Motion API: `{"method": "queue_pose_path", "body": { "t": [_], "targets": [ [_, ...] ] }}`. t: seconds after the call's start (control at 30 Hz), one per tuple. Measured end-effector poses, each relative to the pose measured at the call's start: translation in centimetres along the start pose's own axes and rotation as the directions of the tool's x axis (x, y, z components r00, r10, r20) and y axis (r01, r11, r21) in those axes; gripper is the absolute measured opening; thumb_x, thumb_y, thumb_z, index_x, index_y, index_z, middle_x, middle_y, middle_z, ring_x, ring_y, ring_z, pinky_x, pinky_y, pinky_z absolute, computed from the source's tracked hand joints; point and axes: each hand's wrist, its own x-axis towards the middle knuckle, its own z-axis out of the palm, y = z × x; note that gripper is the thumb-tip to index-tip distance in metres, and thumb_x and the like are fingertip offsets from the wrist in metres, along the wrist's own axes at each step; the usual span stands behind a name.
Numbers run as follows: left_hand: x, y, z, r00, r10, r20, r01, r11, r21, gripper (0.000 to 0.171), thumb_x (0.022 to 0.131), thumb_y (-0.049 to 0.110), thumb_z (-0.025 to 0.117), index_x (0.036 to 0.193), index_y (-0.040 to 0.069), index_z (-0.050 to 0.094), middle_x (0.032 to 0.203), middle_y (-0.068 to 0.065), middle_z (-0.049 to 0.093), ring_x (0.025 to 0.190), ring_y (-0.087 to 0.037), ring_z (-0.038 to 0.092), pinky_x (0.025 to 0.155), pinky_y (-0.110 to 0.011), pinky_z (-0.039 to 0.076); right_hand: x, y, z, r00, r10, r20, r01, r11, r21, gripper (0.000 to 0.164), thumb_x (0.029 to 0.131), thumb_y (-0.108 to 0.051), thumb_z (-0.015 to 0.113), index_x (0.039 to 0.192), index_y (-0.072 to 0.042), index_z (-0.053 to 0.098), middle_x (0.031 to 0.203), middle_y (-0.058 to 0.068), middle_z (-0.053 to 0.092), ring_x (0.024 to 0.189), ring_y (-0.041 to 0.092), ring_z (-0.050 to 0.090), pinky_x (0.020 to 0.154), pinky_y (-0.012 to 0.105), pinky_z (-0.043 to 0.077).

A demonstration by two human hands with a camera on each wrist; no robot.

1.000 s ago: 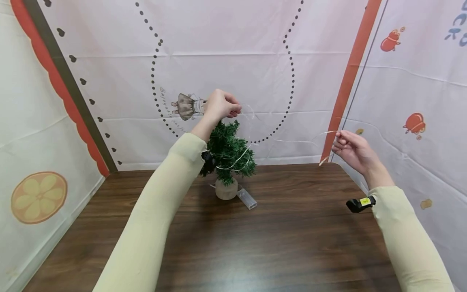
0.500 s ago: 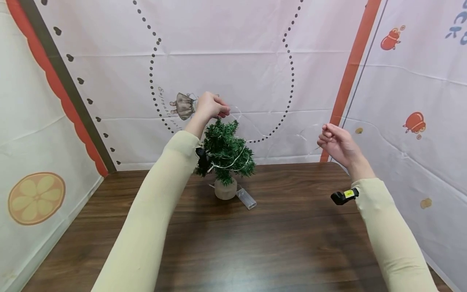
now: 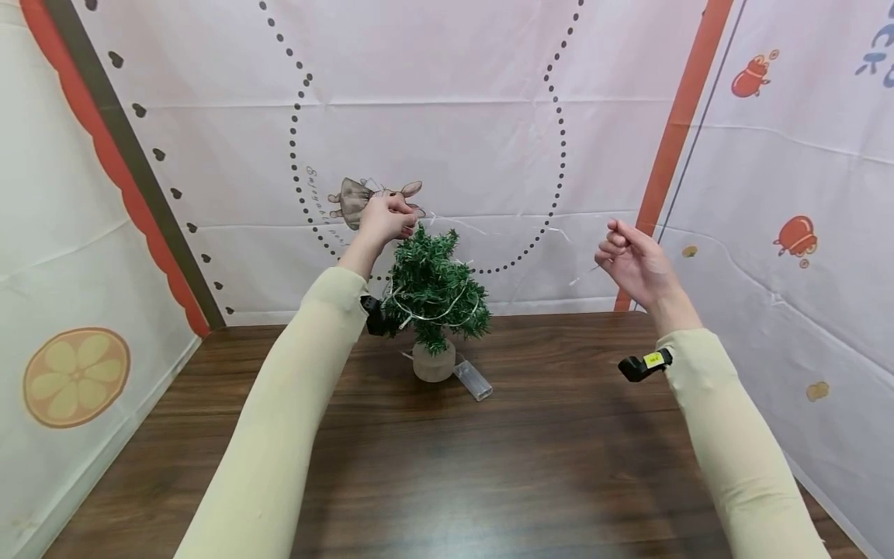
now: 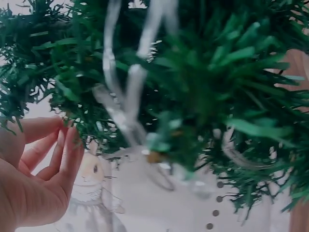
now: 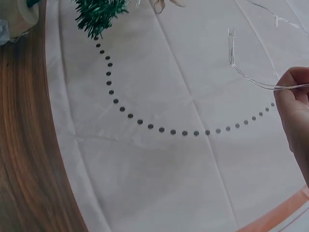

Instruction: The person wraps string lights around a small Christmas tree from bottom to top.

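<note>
The left hand (image 3: 382, 221) pinches the light string (image 5: 258, 84) beside the upright tree's (image 3: 434, 287) tip above the tabletop (image 3: 531, 450); the string stretches rightward, gripped by the right hand's (image 3: 639, 264) fingers (free end pointing left, slightly down).

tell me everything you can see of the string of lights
The string of lights is a thin, clear, plastic-looking cable with small transparent bulbs that look unlit. Part of it loops across the green tree; another length runs through the air from near its top to the right hand, which pinches it, leaving a short end sticking out free. The left hand seems to pinch it by the tree's top.
</note>
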Motion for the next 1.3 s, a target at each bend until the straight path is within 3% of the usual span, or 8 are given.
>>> {"method": "queue_pose_path", "body": {
  "t": [0.13, 0.3, 0.4, 0.53, 0.63, 0.83, 1.07, 1.3],
  "targets": [
    [-0.2, -0.4, -0.2, 0.999, -0.034, 0.001, 0.034, 0.99, -0.139, 0.021, 0.089, 0.005, 0.064, 0.109, -0.003, 0.065, 0.107, -0.016, 0.066, 0.091, -0.03, 0.068, 0.078, -0.032, 0.057, 0.7, 0.2, 0.4, 1.0, -0.008, 0.006, 0.008, 1.0, 0.017, 0.028, 0.104, -0.014, 0.032, 0.104, 0.002, 0.055, 0.073, 0.007, 0.057, 0.064, 0.016, 0.04, 0.072, 0.029, 0.035],
    [-0.6, -0.6, -1.0, 0.996, -0.081, 0.046, 0.091, 0.941, -0.326, 0.032, 0.088, 0.0, 0.064, 0.119, -0.006, 0.06, 0.095, -0.011, 0.07, 0.069, -0.017, 0.067, 0.074, -0.029, 0.058, 1.4, 0.3, 1.0, 0.999, -0.033, -0.015, 0.032, 0.999, -0.017, 0.026, 0.104, -0.015, 0.035, 0.102, 0.0, 0.056, 0.072, 0.005, 0.057, 0.063, 0.015, 0.044, 0.071, 0.029, 0.035],
    [-0.5, -1.1, -1.5, 0.99, -0.106, 0.088, 0.134, 0.889, -0.438, 0.035, 0.088, -0.003, 0.062, 0.123, -0.007, 0.057, 0.086, -0.006, 0.07, 0.07, -0.014, 0.067, 0.071, -0.024, 0.057, 1.7, 0.3, 1.3, 0.999, -0.038, -0.031, 0.036, 0.998, -0.047, 0.024, 0.103, -0.016, 0.039, 0.101, -0.001, 0.058, 0.071, 0.004, 0.057, 0.062, 0.014, 0.046, 0.071, 0.028, 0.035],
    [0.1, -1.9, -1.7, 0.981, -0.151, 0.122, 0.194, 0.786, -0.587, 0.033, 0.088, -0.007, 0.06, 0.121, -0.008, 0.057, 0.099, -0.011, 0.067, 0.093, -0.022, 0.069, 0.086, -0.025, 0.054, 1.9, 0.3, 1.2, 1.0, -0.025, -0.008, 0.025, 1.0, -0.008, 0.026, 0.103, -0.014, 0.038, 0.101, 0.001, 0.058, 0.071, 0.006, 0.058, 0.063, 0.016, 0.046, 0.071, 0.03, 0.035],
    [0.4, -2.3, -1.7, 0.981, -0.155, 0.119, 0.195, 0.742, -0.642, 0.026, 0.086, -0.011, 0.059, 0.112, -0.008, 0.059, 0.097, -0.012, 0.066, 0.091, -0.022, 0.069, 0.094, -0.028, 0.05, 1.9, 0.3, 1.1, 1.0, -0.018, 0.004, 0.018, 1.0, 0.02, 0.028, 0.103, -0.014, 0.036, 0.101, 0.003, 0.059, 0.072, 0.008, 0.059, 0.064, 0.017, 0.047, 0.071, 0.03, 0.036],
    [0.1, -2.6, -1.7, 0.989, -0.136, 0.061, 0.144, 0.764, -0.629, 0.012, 0.083, -0.011, 0.064, 0.092, -0.004, 0.06, 0.083, -0.008, 0.069, 0.071, -0.014, 0.07, 0.086, -0.029, 0.054, 2.2, 0.4, 1.6, 1.0, -0.018, -0.019, 0.018, 1.0, -0.003, 0.026, 0.103, -0.015, 0.038, 0.101, 0.001, 0.059, 0.072, 0.006, 0.058, 0.063, 0.016, 0.046, 0.071, 0.029, 0.035],
    [-0.5, -2.7, -1.5, 0.997, -0.079, -0.007, 0.062, 0.83, -0.554, 0.005, 0.088, 0.0, 0.064, 0.086, 0.001, 0.06, 0.073, -0.002, 0.067, 0.063, -0.012, 0.066, 0.076, -0.027, 0.057, 2.8, 0.6, 2.1, 1.0, -0.008, -0.017, 0.008, 1.0, -0.014, 0.027, 0.103, -0.014, 0.039, 0.102, 0.003, 0.059, 0.072, 0.006, 0.058, 0.062, 0.016, 0.042, 0.07, 0.029, 0.034],
    [-1.3, -2.9, -1.2, 0.997, -0.026, -0.066, -0.008, 0.879, -0.477, 0.007, 0.094, 0.006, 0.057, 0.094, -0.001, 0.056, 0.076, -0.003, 0.062, 0.074, -0.017, 0.066, 0.092, -0.04, 0.051, 3.3, 1.0, 2.7, 1.0, -0.002, -0.011, 0.001, 0.998, -0.06, 0.026, 0.102, -0.013, 0.04, 0.103, 0.002, 0.062, 0.072, 0.005, 0.058, 0.063, 0.015, 0.043, 0.071, 0.028, 0.035]
  ]
}}
